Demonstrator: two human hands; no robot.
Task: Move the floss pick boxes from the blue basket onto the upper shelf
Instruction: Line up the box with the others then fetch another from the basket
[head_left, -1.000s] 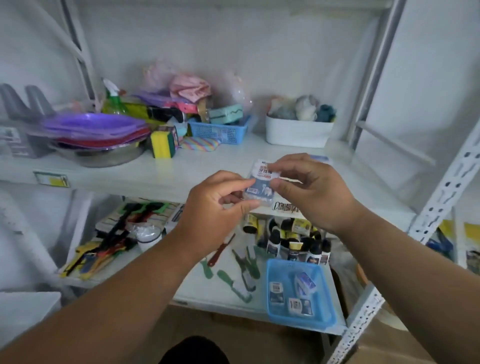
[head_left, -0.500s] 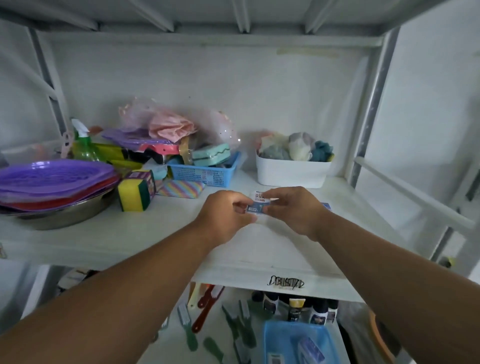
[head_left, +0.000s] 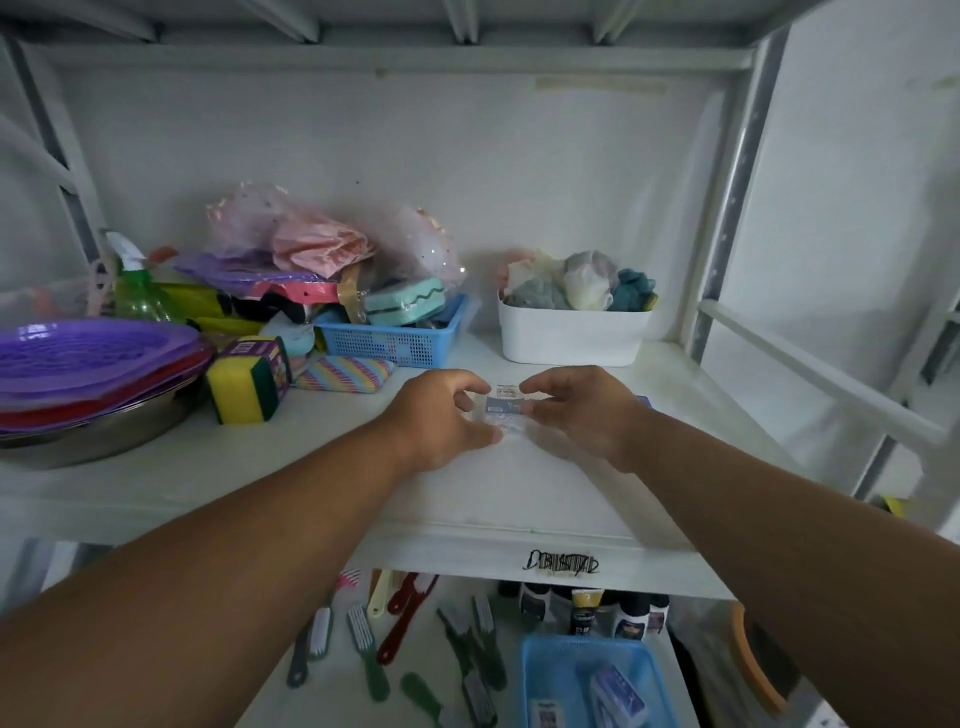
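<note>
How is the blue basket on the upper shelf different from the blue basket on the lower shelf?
The upper blue basket has mesh walls and is heaped with soft goods; the lower blue basket holds only a few small boxes. The upper one stands at the back, the lower one at the front edge. Both are blue plastic.

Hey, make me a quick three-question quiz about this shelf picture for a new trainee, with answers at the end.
1. True or false: the floss pick box between the left hand and right hand is over the upper shelf.
2. Which container stands directly behind the hands' right side? A) white bin B) steel bowl C) purple tray
3. Fill in: on the lower shelf, the blue basket still holds ____ floss pick boxes.

Key
1. True; both hands have fingertips at the box's ends.
2. A, the white bin.
3. Some; at least two show, the rest is cut off.
</note>
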